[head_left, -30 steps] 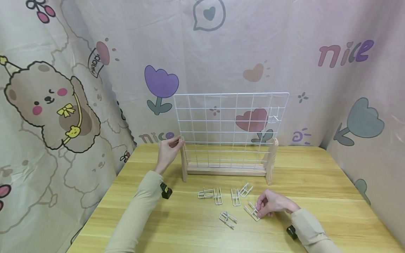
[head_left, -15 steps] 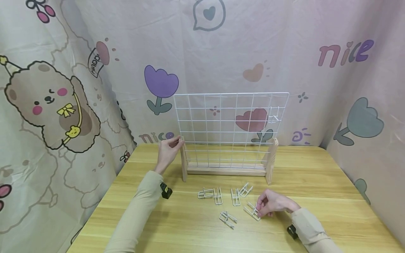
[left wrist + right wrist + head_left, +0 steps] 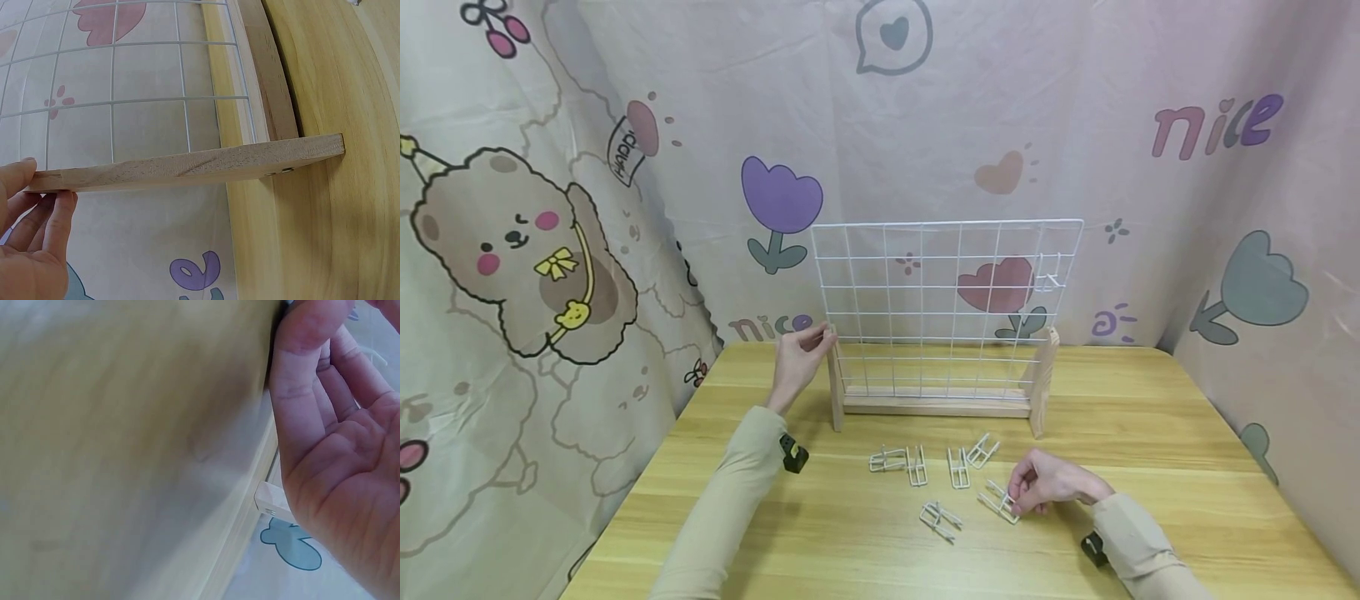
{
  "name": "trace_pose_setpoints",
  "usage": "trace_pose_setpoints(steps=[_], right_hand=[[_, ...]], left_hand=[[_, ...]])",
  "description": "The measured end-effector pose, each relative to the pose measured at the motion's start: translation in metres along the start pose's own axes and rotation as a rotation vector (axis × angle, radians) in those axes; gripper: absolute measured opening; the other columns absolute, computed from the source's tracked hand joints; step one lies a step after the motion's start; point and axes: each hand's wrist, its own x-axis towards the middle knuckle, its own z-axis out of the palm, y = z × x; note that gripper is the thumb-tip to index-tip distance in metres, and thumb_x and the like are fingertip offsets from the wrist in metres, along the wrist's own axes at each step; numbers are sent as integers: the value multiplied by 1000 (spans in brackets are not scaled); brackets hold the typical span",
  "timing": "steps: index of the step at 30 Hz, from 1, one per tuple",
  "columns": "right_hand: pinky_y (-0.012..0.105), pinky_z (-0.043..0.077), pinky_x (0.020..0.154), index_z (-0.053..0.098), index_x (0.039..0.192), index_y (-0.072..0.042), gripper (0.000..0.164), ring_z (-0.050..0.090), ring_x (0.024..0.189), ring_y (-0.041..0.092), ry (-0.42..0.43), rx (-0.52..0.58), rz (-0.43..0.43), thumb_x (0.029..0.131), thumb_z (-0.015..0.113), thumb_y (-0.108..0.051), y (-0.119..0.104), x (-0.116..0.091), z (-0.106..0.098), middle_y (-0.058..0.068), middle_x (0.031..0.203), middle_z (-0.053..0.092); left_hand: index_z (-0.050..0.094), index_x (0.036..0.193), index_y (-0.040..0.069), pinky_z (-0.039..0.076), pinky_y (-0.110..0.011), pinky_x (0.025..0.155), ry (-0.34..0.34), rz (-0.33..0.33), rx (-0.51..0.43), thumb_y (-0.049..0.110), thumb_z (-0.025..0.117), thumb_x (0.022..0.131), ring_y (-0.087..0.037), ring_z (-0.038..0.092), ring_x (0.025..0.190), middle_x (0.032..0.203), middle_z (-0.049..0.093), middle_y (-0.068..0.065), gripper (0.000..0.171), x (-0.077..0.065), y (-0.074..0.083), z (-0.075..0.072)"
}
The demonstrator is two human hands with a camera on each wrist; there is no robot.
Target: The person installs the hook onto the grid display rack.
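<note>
Listing by clock face as read in the head view, centred on the bare tabletop amid the loose hooks.

- At ten o'clock: left hand (image 3: 799,360), pinching the upper end of left wooden upright (image 3: 837,392); narrow grip, thumb on one side, fingers on the other.
- At three: right hand (image 3: 1049,483), pinching gripped hook (image 3: 999,502) between thumb and fingers; narrow grip, hook hidden in the right wrist view.
- Just past three: same hook, white wire, prongs toward ten to eleven; cannot tell whether resting on the tabletop or just above.
- At ten, nearer in: two hooks (image 3: 917,465), side by side, touching or nearly so.
- Between twelve and one: two more hooks (image 3: 958,468), close together.
- Nearly seven: single hook (image 3: 940,521).
- At twelve: white grid panel (image 3: 923,287), upright between left upright and right wooden upright (image 3: 1042,383), above wooden crossbar (image 3: 936,409).
- On the panel, between its own two and three: hung hook (image 3: 1048,282).
- Beneath all: wood-grain table (image 3: 820,533).
- Behind, at twelve: printed curtain (image 3: 880,125), with flowers and hearts.
</note>
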Motion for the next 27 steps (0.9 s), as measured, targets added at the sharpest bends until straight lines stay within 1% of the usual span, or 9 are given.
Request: trace_pose_setpoints(steps=[6, 15, 22, 27], right_hand=[[12, 49, 48, 70, 84, 7, 15, 55, 53, 5, -4, 15, 5, 76, 78, -2, 2, 0, 0, -1, 69, 67], [12, 49, 48, 69, 84, 7, 16, 55, 53, 5, -21, 21, 3, 77, 79, -2, 2, -1, -2, -2, 69, 67], [12, 49, 48, 68, 84, 7, 16, 55, 54, 5, -22, 20, 0, 77, 79, -2, 1, -1, -2, 0, 70, 67], [12, 50, 49, 68, 85, 8, 16, 55, 54, 5, -25, 24, -2, 78, 78, -2, 3, -1, -2, 0, 70, 67]], left_hand=[[62, 126, -13, 58, -32, 95, -6, -16, -4, 3, 66, 95, -41, 68, 115, 125, 65, -30, 35, 0, -1, 0], [63, 124, -13, 59, -30, 93, 3, 10, 0, 3, 68, 94, -41, 69, 113, 122, 67, -30, 34, 0, -2, 0], [62, 125, -14, 58, -34, 95, -6, 11, 3, 4, 68, 95, -41, 68, 113, 123, 66, -30, 36, 0, -2, 0], [61, 126, -14, 58, -32, 95, -5, 12, 10, 3, 67, 95, -42, 67, 114, 123, 65, -32, 36, 0, -2, 1]])
